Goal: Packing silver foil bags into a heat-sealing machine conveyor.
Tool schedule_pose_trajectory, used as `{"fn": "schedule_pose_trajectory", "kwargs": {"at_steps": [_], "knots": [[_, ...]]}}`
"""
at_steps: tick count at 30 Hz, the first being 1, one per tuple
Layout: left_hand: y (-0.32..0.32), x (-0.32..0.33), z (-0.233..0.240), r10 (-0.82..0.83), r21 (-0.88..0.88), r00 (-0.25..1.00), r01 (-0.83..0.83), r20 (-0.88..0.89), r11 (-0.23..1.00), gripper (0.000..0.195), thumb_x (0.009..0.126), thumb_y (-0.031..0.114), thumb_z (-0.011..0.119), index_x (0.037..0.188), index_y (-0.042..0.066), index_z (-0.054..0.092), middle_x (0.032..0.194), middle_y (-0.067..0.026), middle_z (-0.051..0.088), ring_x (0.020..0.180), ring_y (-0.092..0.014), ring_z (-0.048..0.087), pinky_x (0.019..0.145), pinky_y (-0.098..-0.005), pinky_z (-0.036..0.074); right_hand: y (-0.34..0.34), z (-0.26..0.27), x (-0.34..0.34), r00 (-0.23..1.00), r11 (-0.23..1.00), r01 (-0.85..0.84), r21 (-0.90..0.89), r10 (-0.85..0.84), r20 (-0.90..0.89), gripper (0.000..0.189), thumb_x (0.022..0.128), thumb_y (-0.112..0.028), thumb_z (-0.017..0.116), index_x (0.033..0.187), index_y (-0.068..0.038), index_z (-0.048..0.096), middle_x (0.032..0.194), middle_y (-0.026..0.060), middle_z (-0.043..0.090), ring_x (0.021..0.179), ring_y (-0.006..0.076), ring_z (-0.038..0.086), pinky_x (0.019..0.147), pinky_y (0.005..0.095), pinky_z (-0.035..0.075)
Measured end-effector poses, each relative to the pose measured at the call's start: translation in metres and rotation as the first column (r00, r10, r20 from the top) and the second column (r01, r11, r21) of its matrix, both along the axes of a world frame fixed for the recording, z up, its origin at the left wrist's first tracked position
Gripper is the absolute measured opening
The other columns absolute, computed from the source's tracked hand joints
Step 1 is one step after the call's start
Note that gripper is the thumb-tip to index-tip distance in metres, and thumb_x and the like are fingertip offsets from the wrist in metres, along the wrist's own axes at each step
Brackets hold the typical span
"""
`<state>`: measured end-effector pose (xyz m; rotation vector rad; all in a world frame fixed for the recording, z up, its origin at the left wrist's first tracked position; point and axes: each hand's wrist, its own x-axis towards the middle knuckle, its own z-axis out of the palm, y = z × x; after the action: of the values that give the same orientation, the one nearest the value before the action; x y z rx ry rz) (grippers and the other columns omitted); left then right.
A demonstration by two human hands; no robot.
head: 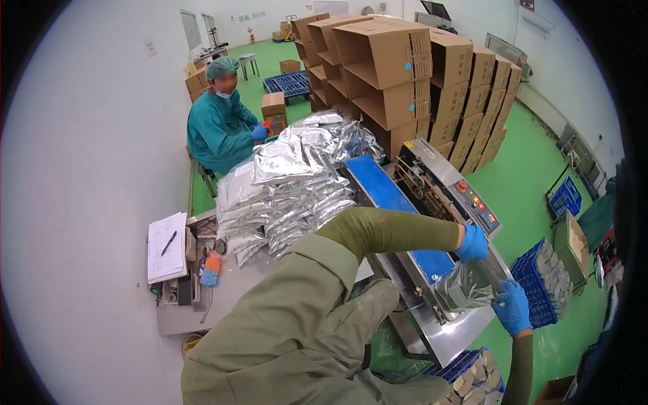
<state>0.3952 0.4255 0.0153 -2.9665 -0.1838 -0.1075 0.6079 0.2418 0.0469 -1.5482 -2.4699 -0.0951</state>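
Both my hands, in blue gloves, are at the near end of a continuous band sealer (445,187). Between them is a silver foil pouch (461,289), its lower part lying at the end of the blue conveyor belt (385,185). My left hand (473,244) grips the pouch's upper edge beside the control panel. At the pouch's other top corner, my right hand (512,307) pinches the foil between thumb and fingers. Left of the belt rises a tall pile of filled silver foil pouches (293,187).
Stacked open cardboard cartons (379,55) stand behind the sealer. A seated co-worker (220,121) is beyond the pouch pile, an orange item in hand. Blue crates (536,286) holding filled bags stand to the right and below. A clipboard with papers (166,248) rests at the table's left.
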Motion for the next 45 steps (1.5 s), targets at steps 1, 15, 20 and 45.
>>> {"fn": "schedule_pose_trajectory", "kwargs": {"at_steps": [1,15,20,45], "knots": [[-0.006,0.007,0.004,-0.067,0.017,0.997,0.067,-0.026,0.998,0.025,0.064,0.025,0.075,0.082,0.008,0.071,0.081,-0.0137,0.069,0.079,-0.033,0.067,0.069,-0.0453,0.054,-0.003,-0.001,0.005,1.0,1.0,0.012,0.001,-0.012,0.007,0.01,0.066,-0.013,0.076,0.066,-0.007,0.067,0.104,0.012,0.062,0.108,0.0354,0.055,0.089,0.0426,0.046],[-0.024,-0.021,0.029,0.044,-0.096,0.998,-0.04,0.042,0.995,0.023,0.069,0.019,0.069,0.086,0.004,0.063,0.07,-0.0187,0.062,0.07,-0.034,0.065,0.062,-0.0442,0.052,-0.008,-0.023,0.013,0.978,0.979,0.191,-0.067,-0.196,-0.076,0.02,0.08,-0.028,0.064,0.089,-0.012,0.07,0.091,0.0138,0.066,0.087,0.0348,0.063,0.077,0.044,0.051],[-0.009,-0.009,0.023,0.018,-0.118,1.0,-0.019,-0.009,0.993,0.022,0.068,0.027,0.071,0.076,0.006,0.067,0.074,-0.0176,0.064,0.07,-0.036,0.064,0.064,-0.0453,0.052,-0.012,-0.029,0.049,0.994,0.993,0.11,-0.038,-0.11,-0.016,0.02,0.079,-0.029,0.065,0.084,-0.011,0.072,0.084,0.0135,0.067,0.082,0.0345,0.062,0.077,0.0447,0.05],[-0.023,-0.027,-0.03,0.4,-0.753,0.75,0.193,0.527,0.63,0.035,0.075,0.009,0.073,0.108,0.009,0.063,0.086,-0.0096,0.069,0.071,-0.018,0.065,0.071,-0.028,0.052,-0.028,-0.078,-0.005,0.459,0.874,0.484,0.053,-0.202,-0.865,0.069,0.077,-0.009,0.072,0.139,-0.014,0.044,0.081,0.004,0.066,0.082,0.0185,0.062,0.083,0.0339,0.048]]}}
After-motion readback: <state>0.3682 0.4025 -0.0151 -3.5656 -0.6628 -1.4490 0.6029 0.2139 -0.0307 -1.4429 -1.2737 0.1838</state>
